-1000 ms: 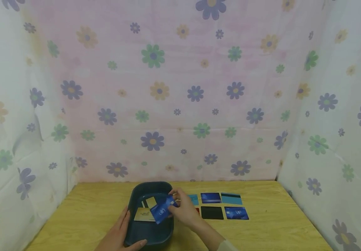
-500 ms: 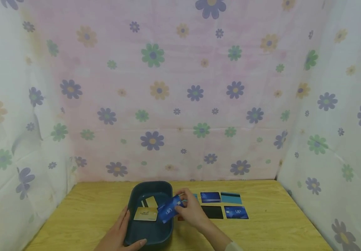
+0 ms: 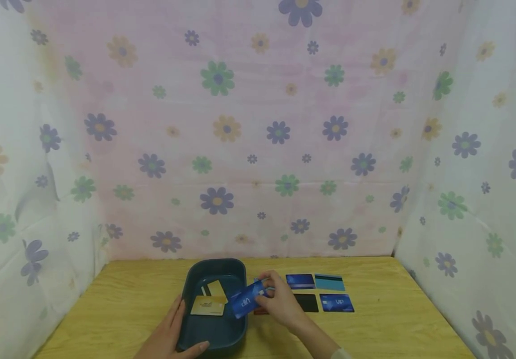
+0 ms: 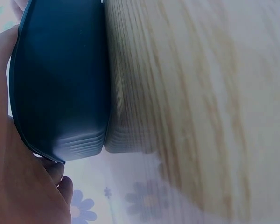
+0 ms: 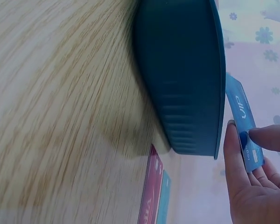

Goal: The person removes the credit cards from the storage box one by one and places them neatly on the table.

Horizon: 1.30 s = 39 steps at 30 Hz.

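Note:
A dark teal tray (image 3: 215,335) stands on the table, deep-walled with rounded corners. My left hand (image 3: 168,331) holds its near left corner, fingers along the outer wall and thumb over the near rim. Between thumb and fingers my right hand (image 3: 280,301) pinches a blue VIP card (image 3: 245,300), tilted above the tray's right rim. In the right wrist view the card (image 5: 242,112) appears beyond the rim. Inside the tray lie a gold card (image 3: 207,306) and, partly under it, another gold card (image 3: 217,289) with a dark stripe.
Right of the tray lie a dark blue card (image 3: 300,281), a light blue card (image 3: 330,282), a black card (image 3: 308,302) and a blue VIP card (image 3: 337,303). My right hand partly hides a red card (image 5: 150,189) and another light blue one (image 5: 164,198). Flowered cloth (image 3: 249,124) hangs behind.
My right hand has drawn the blue VIP card rightward, from over the gold cards to the tray's right rim. The gold card beneath shows more fully. My left hand stays put.

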Each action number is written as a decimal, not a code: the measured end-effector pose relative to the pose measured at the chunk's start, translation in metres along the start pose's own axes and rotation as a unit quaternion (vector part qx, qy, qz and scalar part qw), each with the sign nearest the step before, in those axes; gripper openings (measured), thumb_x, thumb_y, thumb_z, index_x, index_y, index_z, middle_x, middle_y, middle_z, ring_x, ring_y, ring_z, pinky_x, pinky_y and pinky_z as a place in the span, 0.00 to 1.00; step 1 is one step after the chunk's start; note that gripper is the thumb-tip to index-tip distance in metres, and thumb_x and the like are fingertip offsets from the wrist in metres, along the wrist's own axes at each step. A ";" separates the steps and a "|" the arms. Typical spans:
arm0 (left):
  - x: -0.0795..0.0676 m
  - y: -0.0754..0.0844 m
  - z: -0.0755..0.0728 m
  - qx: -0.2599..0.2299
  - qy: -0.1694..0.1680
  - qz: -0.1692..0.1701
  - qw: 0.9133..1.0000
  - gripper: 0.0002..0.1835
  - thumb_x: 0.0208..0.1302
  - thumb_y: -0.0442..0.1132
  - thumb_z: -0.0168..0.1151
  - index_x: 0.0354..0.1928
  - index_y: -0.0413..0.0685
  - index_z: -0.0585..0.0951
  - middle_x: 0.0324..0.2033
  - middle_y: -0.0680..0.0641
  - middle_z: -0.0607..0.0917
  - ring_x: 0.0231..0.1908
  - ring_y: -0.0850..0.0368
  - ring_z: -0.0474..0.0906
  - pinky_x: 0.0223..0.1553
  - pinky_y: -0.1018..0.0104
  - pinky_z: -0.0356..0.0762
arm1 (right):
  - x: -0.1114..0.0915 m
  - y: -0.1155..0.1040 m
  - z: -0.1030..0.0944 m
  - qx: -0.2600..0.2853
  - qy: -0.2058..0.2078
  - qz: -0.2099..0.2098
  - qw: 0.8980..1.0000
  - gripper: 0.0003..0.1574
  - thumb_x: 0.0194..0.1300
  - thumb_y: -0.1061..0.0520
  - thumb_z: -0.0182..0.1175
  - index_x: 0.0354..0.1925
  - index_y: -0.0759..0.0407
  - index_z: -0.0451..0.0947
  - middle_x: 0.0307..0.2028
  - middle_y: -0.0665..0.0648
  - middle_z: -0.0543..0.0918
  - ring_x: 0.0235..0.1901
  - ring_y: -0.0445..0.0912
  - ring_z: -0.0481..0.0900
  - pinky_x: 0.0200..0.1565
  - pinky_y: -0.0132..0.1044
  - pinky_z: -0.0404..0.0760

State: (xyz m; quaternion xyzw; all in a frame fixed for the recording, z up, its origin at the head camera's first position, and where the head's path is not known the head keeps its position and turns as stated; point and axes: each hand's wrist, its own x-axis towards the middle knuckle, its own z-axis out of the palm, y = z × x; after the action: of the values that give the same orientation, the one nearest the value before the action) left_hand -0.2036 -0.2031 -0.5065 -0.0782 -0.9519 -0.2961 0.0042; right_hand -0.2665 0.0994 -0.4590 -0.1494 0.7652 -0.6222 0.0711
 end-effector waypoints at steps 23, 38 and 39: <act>-0.001 0.003 -0.003 -0.021 -0.012 -0.004 1.000 0.64 0.59 0.70 0.67 0.79 0.30 0.51 0.79 0.31 0.47 0.70 0.22 0.60 0.60 0.29 0.71 | -0.019 0.021 -0.045 0.060 -0.025 0.048 0.997 0.24 0.67 0.69 0.64 0.59 0.74 0.71 0.35 0.56 0.77 0.34 0.48 0.83 0.42 0.51 0.88; -0.002 0.003 -0.004 -0.019 -0.014 -0.004 1.000 0.64 0.59 0.70 0.66 0.79 0.30 0.51 0.79 0.30 0.47 0.70 0.22 0.60 0.59 0.29 0.71 | -0.030 0.044 -0.046 -0.009 -0.033 0.088 0.996 0.17 0.62 0.72 0.62 0.51 0.71 0.76 0.34 0.58 0.78 0.33 0.46 0.80 0.32 0.41 0.87; -0.002 0.003 -0.003 -0.019 -0.015 -0.005 1.000 0.64 0.59 0.70 0.66 0.79 0.30 0.51 0.79 0.30 0.47 0.70 0.22 0.60 0.59 0.29 0.71 | -0.031 0.045 -0.045 -0.026 -0.034 0.087 0.995 0.16 0.62 0.72 0.62 0.50 0.70 0.76 0.33 0.57 0.77 0.32 0.46 0.78 0.30 0.39 0.85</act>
State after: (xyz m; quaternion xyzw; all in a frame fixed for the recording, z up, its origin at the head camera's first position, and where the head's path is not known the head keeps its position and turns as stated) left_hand -0.2016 -0.2024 -0.5021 -0.0781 -0.9464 -0.3130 -0.0126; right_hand -0.2572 0.1591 -0.4957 -0.1056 0.7882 -0.5881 0.1472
